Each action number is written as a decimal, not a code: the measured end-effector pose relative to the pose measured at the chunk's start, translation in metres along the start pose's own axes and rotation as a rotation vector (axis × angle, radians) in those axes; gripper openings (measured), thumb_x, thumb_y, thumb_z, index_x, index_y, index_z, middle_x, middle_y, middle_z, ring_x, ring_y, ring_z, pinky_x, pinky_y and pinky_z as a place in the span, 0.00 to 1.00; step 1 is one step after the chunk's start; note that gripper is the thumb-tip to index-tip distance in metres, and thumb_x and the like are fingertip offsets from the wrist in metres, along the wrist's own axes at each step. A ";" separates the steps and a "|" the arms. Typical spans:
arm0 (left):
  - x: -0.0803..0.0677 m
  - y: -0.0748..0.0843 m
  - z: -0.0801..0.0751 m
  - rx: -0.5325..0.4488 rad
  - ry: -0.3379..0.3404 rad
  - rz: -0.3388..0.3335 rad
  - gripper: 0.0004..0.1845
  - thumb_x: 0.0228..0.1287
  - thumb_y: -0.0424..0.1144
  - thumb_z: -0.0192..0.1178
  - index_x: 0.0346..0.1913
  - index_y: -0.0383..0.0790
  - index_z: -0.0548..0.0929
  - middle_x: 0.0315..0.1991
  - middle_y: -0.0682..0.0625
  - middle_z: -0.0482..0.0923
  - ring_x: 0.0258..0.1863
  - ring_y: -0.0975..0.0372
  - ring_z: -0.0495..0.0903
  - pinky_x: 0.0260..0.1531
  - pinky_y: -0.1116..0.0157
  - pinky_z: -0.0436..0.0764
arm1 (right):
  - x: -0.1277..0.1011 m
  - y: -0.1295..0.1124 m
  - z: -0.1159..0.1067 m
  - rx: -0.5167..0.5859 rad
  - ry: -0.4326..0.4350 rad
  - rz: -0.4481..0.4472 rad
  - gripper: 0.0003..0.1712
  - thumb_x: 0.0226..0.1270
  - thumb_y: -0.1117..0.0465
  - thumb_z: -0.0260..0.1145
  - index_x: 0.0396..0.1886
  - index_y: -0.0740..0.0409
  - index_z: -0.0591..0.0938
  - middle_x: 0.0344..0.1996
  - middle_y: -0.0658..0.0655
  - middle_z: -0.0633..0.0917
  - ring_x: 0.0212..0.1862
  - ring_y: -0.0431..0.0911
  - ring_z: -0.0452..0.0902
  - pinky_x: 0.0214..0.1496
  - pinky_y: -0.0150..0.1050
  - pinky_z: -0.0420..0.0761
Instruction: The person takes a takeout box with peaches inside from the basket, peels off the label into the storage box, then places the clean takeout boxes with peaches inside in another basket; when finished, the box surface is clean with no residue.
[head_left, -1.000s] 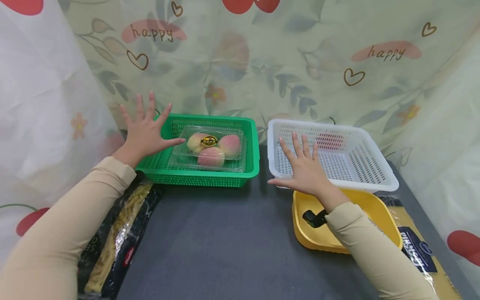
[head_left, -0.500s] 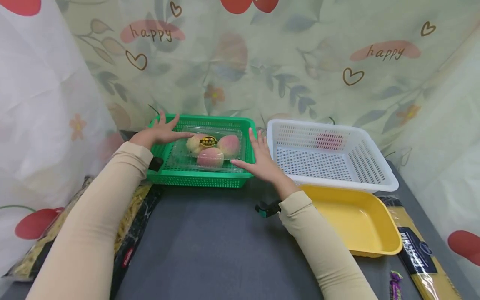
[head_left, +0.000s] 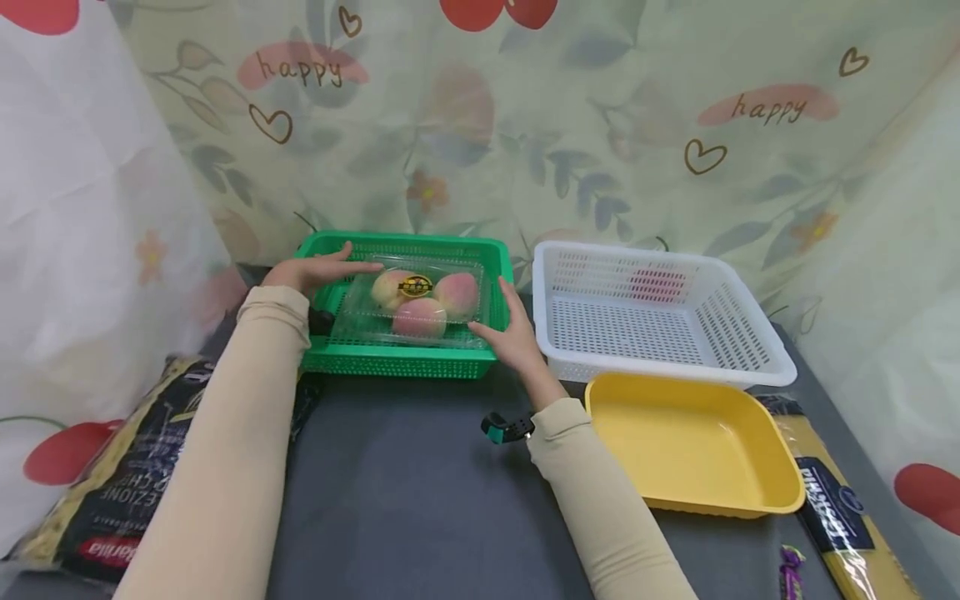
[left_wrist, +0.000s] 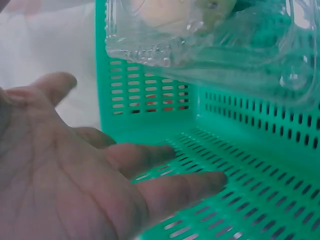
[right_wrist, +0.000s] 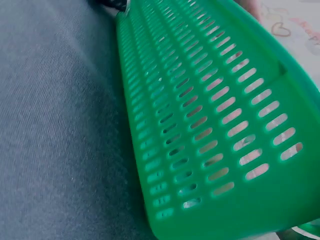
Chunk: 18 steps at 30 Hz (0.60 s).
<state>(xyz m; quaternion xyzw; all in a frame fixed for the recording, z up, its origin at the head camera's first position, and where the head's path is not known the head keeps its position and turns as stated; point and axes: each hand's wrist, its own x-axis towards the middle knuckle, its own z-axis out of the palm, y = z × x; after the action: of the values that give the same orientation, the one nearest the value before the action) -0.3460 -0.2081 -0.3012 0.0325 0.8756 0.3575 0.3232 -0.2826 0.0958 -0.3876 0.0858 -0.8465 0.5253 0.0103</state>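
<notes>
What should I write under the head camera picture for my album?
Two hands, left hand and right hand, reach around a clear box of peaches in a green basket.

White perforated plastic basket (head_left: 660,312) sits at back right of the dark grey cloth-covered surface (head_left: 420,492), w/ a shallow yellow plastic tray (head_left: 693,446) touching its front edge. Long yellow pasta packet w/ dark blue label (head_left: 843,508) lies along the right edge, just beside the tray. Small purple wrapper (head_left: 789,568) at front right. Black bag of pasta (head_left: 112,492) lies at front left. Floral "happy" printed curtain (head_left: 525,125) hangs behind; white sheet (head_left: 82,208) on left.
</notes>
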 end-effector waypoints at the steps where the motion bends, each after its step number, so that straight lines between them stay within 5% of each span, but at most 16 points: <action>1: 0.003 -0.002 -0.001 -0.014 0.000 0.013 0.50 0.64 0.66 0.43 0.66 0.57 0.14 0.68 0.43 0.06 0.68 0.42 0.16 0.64 0.32 0.37 | 0.000 0.001 0.001 0.012 0.011 0.009 0.47 0.62 0.55 0.65 0.74 0.43 0.49 0.75 0.52 0.44 0.75 0.52 0.39 0.73 0.58 0.53; 7: 0.019 -0.017 0.004 -0.197 0.062 0.146 0.48 0.66 0.57 0.49 0.69 0.64 0.21 0.72 0.49 0.13 0.71 0.43 0.23 0.59 0.27 0.48 | -0.001 0.003 0.001 0.023 0.008 0.029 0.44 0.62 0.57 0.65 0.73 0.49 0.53 0.75 0.50 0.43 0.75 0.52 0.39 0.73 0.57 0.54; 11: 0.028 -0.027 0.012 -0.348 0.111 0.238 0.45 0.67 0.50 0.53 0.72 0.64 0.30 0.73 0.53 0.15 0.72 0.46 0.24 0.60 0.27 0.44 | -0.001 0.003 0.001 0.021 0.005 0.025 0.43 0.62 0.57 0.65 0.73 0.50 0.54 0.75 0.50 0.44 0.75 0.52 0.40 0.74 0.56 0.54; 18: 0.040 -0.034 0.022 -0.461 0.144 0.257 0.41 0.68 0.45 0.53 0.73 0.63 0.37 0.73 0.54 0.17 0.72 0.45 0.23 0.63 0.30 0.36 | -0.002 0.006 0.002 0.017 0.012 0.008 0.43 0.61 0.58 0.66 0.73 0.52 0.55 0.75 0.52 0.44 0.75 0.53 0.41 0.73 0.56 0.54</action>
<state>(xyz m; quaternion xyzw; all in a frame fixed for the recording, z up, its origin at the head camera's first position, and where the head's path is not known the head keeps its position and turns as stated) -0.3589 -0.2089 -0.3570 0.0436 0.7806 0.5867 0.2109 -0.2818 0.0969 -0.3936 0.0795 -0.8422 0.5332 0.0123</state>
